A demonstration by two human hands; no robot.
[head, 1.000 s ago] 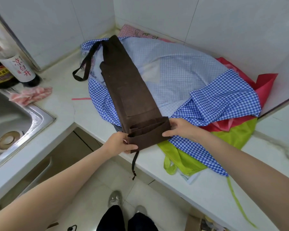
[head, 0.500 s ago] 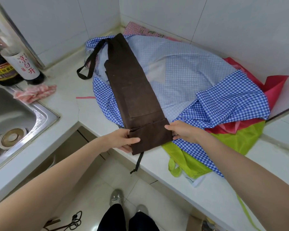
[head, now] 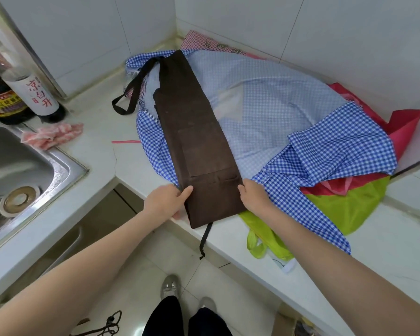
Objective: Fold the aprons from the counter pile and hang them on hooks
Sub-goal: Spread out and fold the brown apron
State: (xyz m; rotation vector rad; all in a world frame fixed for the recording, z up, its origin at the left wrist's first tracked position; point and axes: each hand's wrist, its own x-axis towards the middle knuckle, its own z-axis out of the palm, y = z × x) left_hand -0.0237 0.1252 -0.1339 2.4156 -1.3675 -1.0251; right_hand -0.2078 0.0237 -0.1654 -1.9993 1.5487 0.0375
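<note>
A brown apron (head: 194, 132), folded into a long narrow strip, lies flat on top of the pile on the white counter (head: 386, 241). Its near end reaches the counter's front edge and a dark tie (head: 205, 238) hangs down from it. My left hand (head: 167, 201) pinches the strip's near left edge, thumb on top. My right hand (head: 254, 196) grips the near right edge. Its black neck strap (head: 129, 93) loops out at the far end. Under it lie a blue checked apron (head: 301, 146), a red one (head: 403, 127) and a lime green one (head: 344, 209).
A steel sink (head: 22, 170) sits at the left with two bottles (head: 15, 93) behind it and a pink cloth (head: 51, 135) beside it. White tiled walls close the corner. My shoes (head: 170, 286) stand on the floor below the counter edge.
The near end of the brown apron, lifted and bunched a second ago, now lies spread flat on the counter. Both hands have slid to its side edges.
</note>
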